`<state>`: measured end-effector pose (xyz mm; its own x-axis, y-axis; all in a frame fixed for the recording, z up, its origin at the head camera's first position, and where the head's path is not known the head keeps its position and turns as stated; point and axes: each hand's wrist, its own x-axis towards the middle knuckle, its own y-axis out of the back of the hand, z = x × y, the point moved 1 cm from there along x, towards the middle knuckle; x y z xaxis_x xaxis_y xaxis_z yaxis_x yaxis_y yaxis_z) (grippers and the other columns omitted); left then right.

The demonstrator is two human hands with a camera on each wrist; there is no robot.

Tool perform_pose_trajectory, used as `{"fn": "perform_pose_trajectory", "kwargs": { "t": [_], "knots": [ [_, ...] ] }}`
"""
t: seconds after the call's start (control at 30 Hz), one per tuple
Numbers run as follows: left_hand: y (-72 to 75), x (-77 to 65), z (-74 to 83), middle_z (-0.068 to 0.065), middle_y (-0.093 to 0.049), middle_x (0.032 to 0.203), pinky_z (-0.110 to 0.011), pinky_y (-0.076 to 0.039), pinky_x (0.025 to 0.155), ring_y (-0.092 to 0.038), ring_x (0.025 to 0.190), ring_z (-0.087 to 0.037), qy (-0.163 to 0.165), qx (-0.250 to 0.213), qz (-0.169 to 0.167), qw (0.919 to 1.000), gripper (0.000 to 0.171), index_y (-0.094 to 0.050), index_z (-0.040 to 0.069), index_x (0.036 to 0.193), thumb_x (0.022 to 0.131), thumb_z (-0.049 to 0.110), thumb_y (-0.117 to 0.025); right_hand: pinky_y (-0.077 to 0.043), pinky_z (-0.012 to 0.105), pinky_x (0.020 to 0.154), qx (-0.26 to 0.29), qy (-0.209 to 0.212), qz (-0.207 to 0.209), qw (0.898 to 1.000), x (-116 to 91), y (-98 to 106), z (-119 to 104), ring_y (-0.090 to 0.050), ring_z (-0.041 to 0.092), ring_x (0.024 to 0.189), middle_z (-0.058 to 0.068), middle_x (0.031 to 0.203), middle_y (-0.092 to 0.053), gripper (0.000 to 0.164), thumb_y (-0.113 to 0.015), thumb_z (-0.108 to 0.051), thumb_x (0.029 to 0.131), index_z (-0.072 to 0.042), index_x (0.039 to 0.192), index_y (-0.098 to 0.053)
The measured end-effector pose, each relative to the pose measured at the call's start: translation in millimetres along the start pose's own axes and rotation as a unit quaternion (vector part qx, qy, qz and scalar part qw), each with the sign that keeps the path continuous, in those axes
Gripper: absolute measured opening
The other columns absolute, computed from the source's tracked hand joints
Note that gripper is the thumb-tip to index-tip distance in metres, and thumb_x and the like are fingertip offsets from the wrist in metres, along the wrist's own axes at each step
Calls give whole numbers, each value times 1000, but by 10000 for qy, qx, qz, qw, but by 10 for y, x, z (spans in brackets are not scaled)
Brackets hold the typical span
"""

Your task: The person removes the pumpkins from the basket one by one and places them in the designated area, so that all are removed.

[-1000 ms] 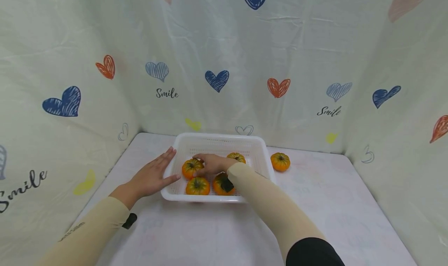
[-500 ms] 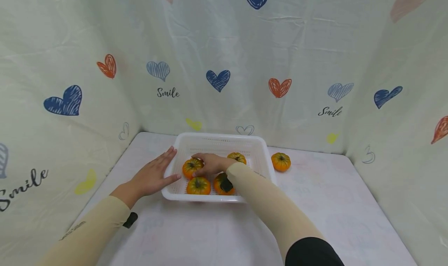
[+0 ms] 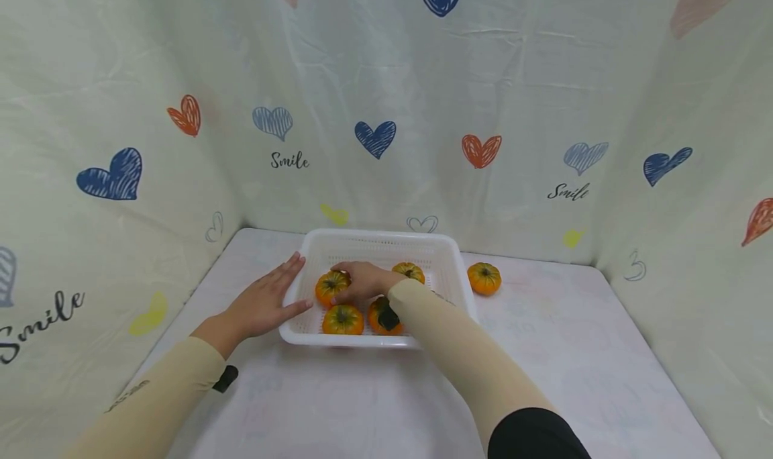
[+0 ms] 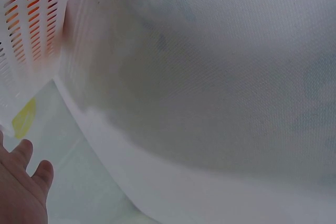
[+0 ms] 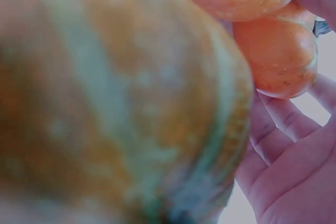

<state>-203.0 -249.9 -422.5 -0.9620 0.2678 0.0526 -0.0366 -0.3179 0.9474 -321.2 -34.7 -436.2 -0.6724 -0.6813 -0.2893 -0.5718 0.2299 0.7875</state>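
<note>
A white plastic basket [image 3: 362, 340] with slotted walls holds several small orange pumpkins with green streaks. My right hand [image 3: 364, 282] reaches into it, with thumb and fingers curled round the back-left pumpkin [image 3: 330, 287]. In the right wrist view, the gripped pumpkin [image 5: 275, 51] lies between the thumb and fingers, while a nearer blurred pumpkin [image 5: 131, 87] fills the left side. In front sit another pumpkin [image 3: 342, 320] and a wrist-hidden pumpkin [image 3: 377, 317]. My left hand [image 3: 264, 307] rests on the basket's left rim, fingers straight and thumb spread.
Just outside the basket's right side, a single pumpkin [image 3: 484, 279] stands on the white-covered table [image 3: 574, 351]. A heart-printed curtain [image 3: 423, 76] encloses the back and both sides. Behind my right wrist, one more pumpkin [image 3: 408, 272] shows inside the basket.
</note>
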Motion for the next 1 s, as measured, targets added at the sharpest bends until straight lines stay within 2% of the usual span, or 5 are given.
{"fn": "perform_pose_trajectory", "kwargs": {
  "t": [0.27,0.63,0.8,1.0],
  "knots": [
    [-35,12,-27,-16,-12,165,-61,-23,113,-23,146,-41,11,-49,-7,10000,91,-17,6,159,96,61,-50,-39,41,108,101,-2,166,9998,-60,87,-37,-53,19,123,2,139,-57,78,-80,-45,83,-21,149,-46],
    [14,-13,32,-17,-14,164,-61,-23,113,-24,146,-42,43,-50,-38,10000,88,-19,4,159,96,56,-54,-43,38,105,224,55,480,9986,-51,93,40,-55,17,117,2,137,-57,77,-79,-41,83,-23,150,-45],
    [7,-11,32,-17,-14,164,-61,-22,113,-23,146,-42,60,-46,-23,10000,87,-19,4,159,96,53,-56,-45,37,102,275,60,687,9972,-117,145,30,-56,17,114,2,135,-58,75,-79,-38,83,-24,149,-46],
    [18,-3,31,-17,-14,165,-62,-23,113,-23,146,-42,79,-17,-24,10000,90,-18,6,159,95,59,-53,-46,40,102,396,94,891,9952,-188,255,78,-56,20,116,4,139,-56,77,-78,-41,84,-25,151,-44]
  ]
}}
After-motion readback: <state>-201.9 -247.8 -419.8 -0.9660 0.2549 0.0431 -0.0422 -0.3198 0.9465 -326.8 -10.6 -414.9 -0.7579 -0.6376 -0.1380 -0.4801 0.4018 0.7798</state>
